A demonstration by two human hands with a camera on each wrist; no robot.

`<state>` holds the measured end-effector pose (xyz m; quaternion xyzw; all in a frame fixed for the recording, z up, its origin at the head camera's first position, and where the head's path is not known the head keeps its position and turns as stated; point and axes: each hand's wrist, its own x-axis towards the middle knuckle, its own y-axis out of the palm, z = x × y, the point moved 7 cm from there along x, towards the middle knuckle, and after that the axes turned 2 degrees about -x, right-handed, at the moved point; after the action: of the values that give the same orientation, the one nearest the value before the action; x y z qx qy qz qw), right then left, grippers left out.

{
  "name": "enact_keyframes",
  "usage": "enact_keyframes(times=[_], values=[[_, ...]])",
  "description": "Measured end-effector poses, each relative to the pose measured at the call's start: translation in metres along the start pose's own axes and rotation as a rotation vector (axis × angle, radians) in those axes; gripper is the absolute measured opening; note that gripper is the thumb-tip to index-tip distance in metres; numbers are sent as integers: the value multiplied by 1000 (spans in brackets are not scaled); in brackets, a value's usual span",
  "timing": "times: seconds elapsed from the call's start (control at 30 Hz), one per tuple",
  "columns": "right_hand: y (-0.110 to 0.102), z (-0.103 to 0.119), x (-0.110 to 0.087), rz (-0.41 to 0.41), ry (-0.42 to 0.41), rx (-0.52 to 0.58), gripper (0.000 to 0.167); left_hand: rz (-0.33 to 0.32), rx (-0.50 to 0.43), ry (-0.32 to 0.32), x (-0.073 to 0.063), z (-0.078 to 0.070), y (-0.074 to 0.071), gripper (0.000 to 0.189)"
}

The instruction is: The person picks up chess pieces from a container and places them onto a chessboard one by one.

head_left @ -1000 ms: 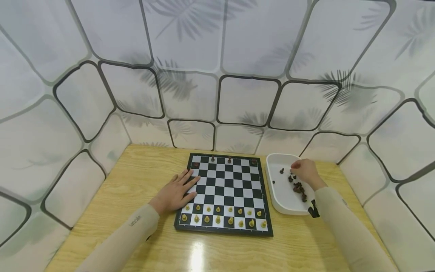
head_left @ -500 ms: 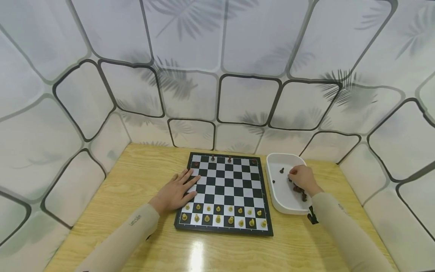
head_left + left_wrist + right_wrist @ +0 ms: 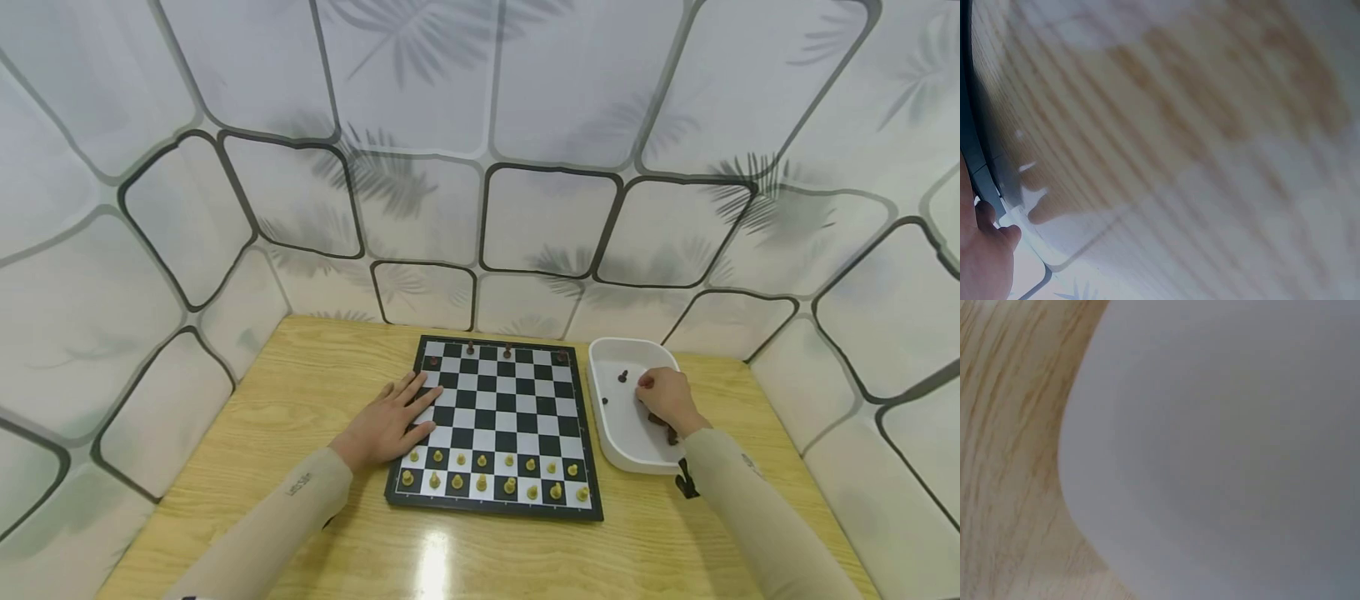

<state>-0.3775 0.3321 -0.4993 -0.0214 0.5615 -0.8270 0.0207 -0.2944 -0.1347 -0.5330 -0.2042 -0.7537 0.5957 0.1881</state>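
My left hand lies with fingers spread across the left edge of a black-and-white chessboard. In the left wrist view, part of the left hand shows at the lower left edge. My right hand reaches into a white tray, thumb and fingertips drawn together over dark chess pieces, some hidden beneath it. I cannot tell whether a piece is between its fingertips. Yellow chess pieces fill the two near rows. Several dark pieces stand near the board's far edge.
A dark chess piece lies in the tray left of the right hand, with a small dark piece near its left wall. The wooden table meets a patterned curtain at the back and sides. The tray's rounded wall fills the right wrist view.
My right hand has moved down and slightly toward me within the tray, over the dark pieces, and has stayed there for the last half second. The left hand and board have not moved.
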Motion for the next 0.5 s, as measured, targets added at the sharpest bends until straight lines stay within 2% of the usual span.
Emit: enact_keyframes(times=[0.3,0.5], values=[[6,1,-2,41,8,19,23,2,4,0,0,-2,-2,67],[6,3,-4,31,-11,19,19,1,-7,-4,-2,-4,-3,67]])
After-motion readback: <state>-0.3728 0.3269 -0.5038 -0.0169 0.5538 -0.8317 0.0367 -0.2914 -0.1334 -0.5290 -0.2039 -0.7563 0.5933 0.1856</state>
